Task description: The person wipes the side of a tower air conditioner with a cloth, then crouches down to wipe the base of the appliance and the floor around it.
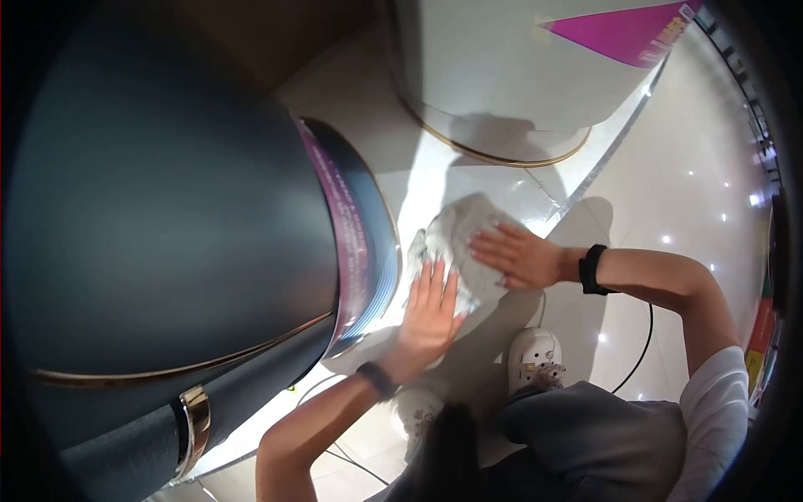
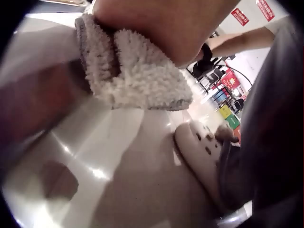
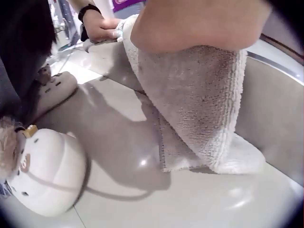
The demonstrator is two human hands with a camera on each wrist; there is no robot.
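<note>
A fluffy grey-white cloth (image 1: 456,226) lies at the edge of a shiny pale platform (image 1: 510,188), beneath both hands. My left hand (image 1: 431,316) rests on its near-left part with fingers pointing forward. Across its right side, my right hand (image 1: 525,255) lies with fingers spread and fairly straight. In the left wrist view a thick fold of the cloth (image 2: 147,76) bulges below the hand. The right wrist view shows the cloth (image 3: 199,104) hanging in a long drape, one corner low near the floor. Undersides of the fingers are hidden.
A large dark appliance (image 1: 184,234) with gold trim fills the left. A white rounded body (image 1: 502,67) with a gold ring and purple label (image 1: 627,33) stands at the back. White clogs (image 1: 535,356) are on the tiled floor, and a black cable (image 1: 644,356) runs there.
</note>
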